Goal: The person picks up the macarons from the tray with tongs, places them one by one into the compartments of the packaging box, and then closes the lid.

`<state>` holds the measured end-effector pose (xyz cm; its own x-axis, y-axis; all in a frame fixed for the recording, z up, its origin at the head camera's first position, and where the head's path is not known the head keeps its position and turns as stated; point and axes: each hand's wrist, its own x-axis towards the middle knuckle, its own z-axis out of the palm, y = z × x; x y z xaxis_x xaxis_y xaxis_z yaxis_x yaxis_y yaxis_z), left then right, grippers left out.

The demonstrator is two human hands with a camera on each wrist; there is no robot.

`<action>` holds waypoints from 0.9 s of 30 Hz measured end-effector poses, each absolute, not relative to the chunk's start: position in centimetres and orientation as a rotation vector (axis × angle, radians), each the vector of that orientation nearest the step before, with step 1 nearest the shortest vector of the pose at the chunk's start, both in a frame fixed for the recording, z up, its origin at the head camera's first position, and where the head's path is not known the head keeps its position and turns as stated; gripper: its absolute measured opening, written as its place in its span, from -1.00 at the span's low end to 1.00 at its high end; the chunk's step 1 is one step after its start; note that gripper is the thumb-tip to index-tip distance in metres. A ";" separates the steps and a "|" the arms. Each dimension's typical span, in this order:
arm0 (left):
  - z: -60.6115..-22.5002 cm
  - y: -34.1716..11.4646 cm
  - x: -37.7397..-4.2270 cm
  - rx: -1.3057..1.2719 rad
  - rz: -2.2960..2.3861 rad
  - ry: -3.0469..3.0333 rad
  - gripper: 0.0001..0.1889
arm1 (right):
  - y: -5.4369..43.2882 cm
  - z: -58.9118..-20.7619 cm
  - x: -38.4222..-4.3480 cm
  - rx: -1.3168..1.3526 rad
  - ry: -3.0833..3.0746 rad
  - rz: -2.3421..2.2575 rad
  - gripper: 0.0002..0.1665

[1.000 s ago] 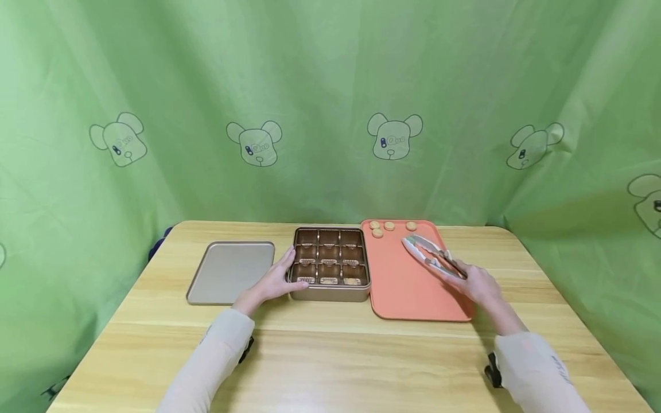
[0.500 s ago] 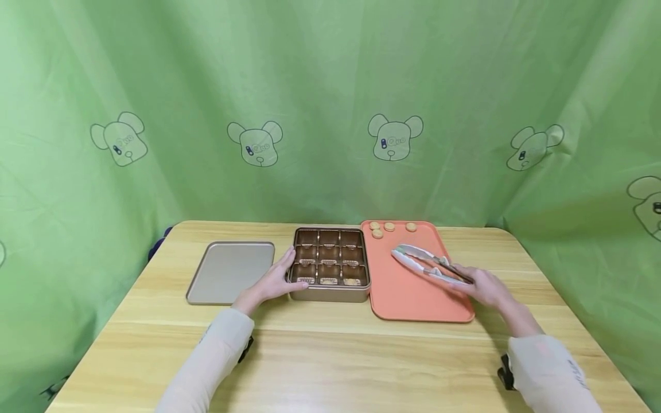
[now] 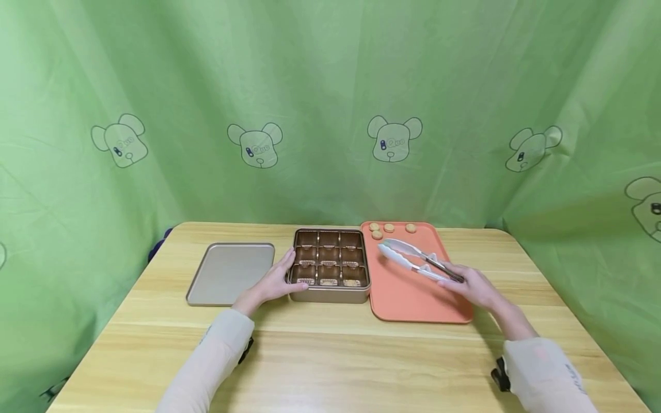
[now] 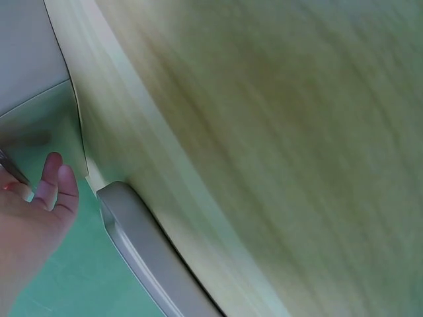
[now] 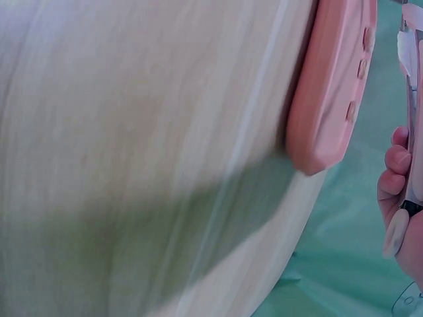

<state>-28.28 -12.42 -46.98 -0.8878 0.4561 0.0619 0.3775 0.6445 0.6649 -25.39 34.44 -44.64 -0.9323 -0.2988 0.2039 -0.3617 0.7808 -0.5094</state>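
My right hand (image 3: 472,285) grips a pair of tongs (image 3: 426,271) by the handles. The tongs' white-edged tips are spread and point left over the orange tray (image 3: 413,301), just in front of some small round biscuits (image 3: 377,234). Nothing sits between the tips. In the right wrist view, fingers curl around the tongs (image 5: 415,145). My left hand (image 3: 273,283) rests against the left front corner of a brown divided baking pan (image 3: 330,293), its thumb at the front rim and its fingers spread along the left side. Lighter patches show at the bottoms of the pan's front compartments.
A flat bronze-coloured square tray (image 3: 229,275) lies to the pan's left. Several biscuits lie along the orange tray's far edge, and that tray abuts the pan's right side. Behind the wooden table (image 3: 330,355) hangs a green curtain (image 3: 320,69).
The right hand first shifted right, then back left. The tongs' tips have swung left across the orange tray, towards the pan. The left hand, pan and biscuits stay where they were.
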 end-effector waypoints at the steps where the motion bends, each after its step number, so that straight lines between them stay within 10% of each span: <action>1: -47.0 -12.4 -28.3 0.705 1.072 2.750 0.07 | 34.2 -44.6 -25.4 0.544 -2.854 0.847 -0.31; 27: -47.1 -12.3 -28.3 0.693 1.044 2.765 0.06 | 24.1 -41.9 -25.8 0.901 -2.835 0.848 -0.32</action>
<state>-28.27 -12.34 -47.12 -0.8905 0.4510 0.0605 0.3785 0.6604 0.6485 -25.82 24.07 -41.94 -0.8292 -0.5204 0.2040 -0.5470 0.6801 -0.4881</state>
